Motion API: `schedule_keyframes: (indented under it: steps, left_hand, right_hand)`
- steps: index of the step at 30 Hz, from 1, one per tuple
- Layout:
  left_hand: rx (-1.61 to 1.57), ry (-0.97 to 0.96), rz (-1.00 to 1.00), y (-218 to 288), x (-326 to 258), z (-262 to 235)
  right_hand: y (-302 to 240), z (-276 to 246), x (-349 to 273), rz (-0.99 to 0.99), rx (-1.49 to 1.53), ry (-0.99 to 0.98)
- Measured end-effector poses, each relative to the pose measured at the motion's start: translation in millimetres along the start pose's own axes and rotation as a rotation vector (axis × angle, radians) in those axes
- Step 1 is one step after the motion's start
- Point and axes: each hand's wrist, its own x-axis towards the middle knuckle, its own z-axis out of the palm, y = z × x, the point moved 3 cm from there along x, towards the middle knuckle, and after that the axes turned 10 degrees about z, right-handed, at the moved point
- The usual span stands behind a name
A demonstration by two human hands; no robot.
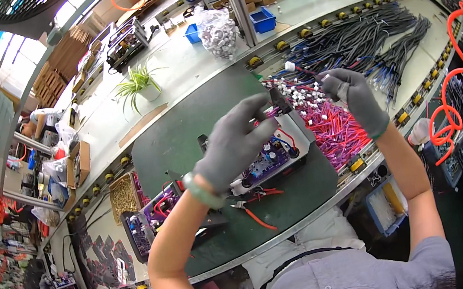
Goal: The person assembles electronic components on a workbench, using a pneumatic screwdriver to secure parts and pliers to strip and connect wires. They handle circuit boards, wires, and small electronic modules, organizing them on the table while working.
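Observation:
My left hand (238, 141), in a grey glove, reaches over an electronic unit (274, 159) with a purple circuit board in a metal housing. Its fingers are apart with nothing visible between them; whether they touch the housing I cannot tell. To the right, my gloved right hand (357, 100) is raised above a pile of red and purple wires (333, 127). It pinches a dark cable that ends in a white connector (290, 66). Below the unit, orange-handled cutting pliers (253, 214) lie on the green mat (175, 135). A second purple-board unit (143, 229) sits to the left.
Black cables (349, 42) lie heaped at the far right. Beyond the mat are a potted plant (142, 89), a bag of white parts (217, 33) and a blue bin (263, 20). A coiled orange air hose (452, 126) hangs at right. A box of screws (124, 200) stands left.

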Motion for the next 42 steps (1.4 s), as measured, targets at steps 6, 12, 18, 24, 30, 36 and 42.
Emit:
schedule_keyframes:
  steps: [6, 12, 18, 24, 30, 36, 42]
  left_hand:
    - [-0.255, 0.185, 0.065, -0.4, 15.7, 11.3]
    - [0.474, 0.022, -0.05, -54.7, -13.8, -16.4]
    - [0.807, -0.212, -0.118, -93.4, -19.6, -7.2]
    - [0.722, -0.273, -0.163, -93.9, -12.1, -8.9]
    - [0.704, -0.329, -0.178, -87.0, -10.5, -10.6]
    - [0.661, -0.317, -0.19, -77.5, -9.1, -10.5]
    - [0.66, -0.385, -0.209, -82.2, -4.3, -14.0]
  right_hand:
    - [-19.7, 94.0, -14.5, 0.047, 0.107, -0.302]
    - [-18.3, 107.9, -4.1, -0.495, -0.85, -0.185]
    - [-3.1, 98.2, 4.9, -0.67, -0.9, -0.072]
    - [4.4, 97.2, 7.8, -0.566, -0.824, -0.087]
    - [3.2, 97.2, 7.9, -0.582, -0.772, -0.094]
    - [4.4, 96.7, 7.1, -0.527, -0.713, -0.093]
    - [4.3, 95.3, 8.2, -0.593, -0.683, -0.087]
